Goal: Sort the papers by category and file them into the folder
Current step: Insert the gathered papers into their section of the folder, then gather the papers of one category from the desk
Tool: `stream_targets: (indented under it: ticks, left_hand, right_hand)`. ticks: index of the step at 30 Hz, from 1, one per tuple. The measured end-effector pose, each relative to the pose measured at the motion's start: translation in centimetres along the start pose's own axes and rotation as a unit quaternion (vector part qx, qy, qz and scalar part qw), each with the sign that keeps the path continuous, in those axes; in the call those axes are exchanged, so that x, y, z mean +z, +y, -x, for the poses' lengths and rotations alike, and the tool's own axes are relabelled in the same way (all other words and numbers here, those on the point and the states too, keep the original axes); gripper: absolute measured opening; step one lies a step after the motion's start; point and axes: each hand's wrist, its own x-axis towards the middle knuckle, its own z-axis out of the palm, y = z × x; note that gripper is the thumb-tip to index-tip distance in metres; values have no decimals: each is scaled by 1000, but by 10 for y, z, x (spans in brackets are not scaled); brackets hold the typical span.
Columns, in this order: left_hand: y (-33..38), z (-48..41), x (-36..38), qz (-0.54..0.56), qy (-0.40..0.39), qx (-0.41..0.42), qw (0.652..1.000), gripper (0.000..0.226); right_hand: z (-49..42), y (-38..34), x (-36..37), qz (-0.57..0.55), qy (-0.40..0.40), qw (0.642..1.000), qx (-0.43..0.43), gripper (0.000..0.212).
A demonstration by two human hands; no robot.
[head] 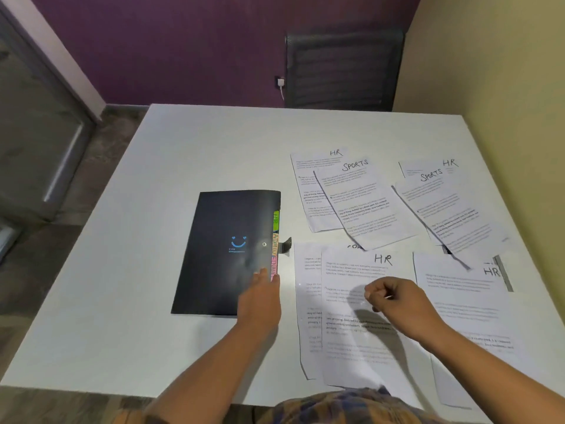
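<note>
White tabletop (146, 316) carries the closed black folder (220, 255) left of the scattered papers (367, 206). My left hand (260, 301) lies flat on its near corner, fingers straight. My right hand (394, 304) hovers curled, gripping nothing, above an HR sheet (351, 350).

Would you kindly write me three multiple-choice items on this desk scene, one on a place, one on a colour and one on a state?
1. Where do the papers lie relative to the black folder? A to its left; B to its right; C on top of it.
2. What colour is the smiley on the folder's cover? A red; B blue; C yellow.
3. How is the folder? A standing upright; B spread open; C lying flat, cover closed.
Answers: 1 B, the papers spread to its right; 2 B, the face is blue; 3 C, its cover lies flat.
</note>
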Motion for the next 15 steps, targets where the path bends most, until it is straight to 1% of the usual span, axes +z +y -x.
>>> stream_targets:
  ticks: [2,5,9,15]
  left_hand:
    - [4,0,14,15,-23,-5,1000,58]
    - [11,4,26,14,-44,-13,999,67]
    - [21,9,34,1,-27,-39,999,71]
    - [71,24,38,67,32,-69,995,69]
  right_hand:
    - [3,19,-13,-1,5,1000,9,7]
    - [5,51,-35,-7,18,1000,23,7]
    - [8,93,-64,-26,31,998,49,10]
    - [11,153,-104,-28,37,997,64,9]
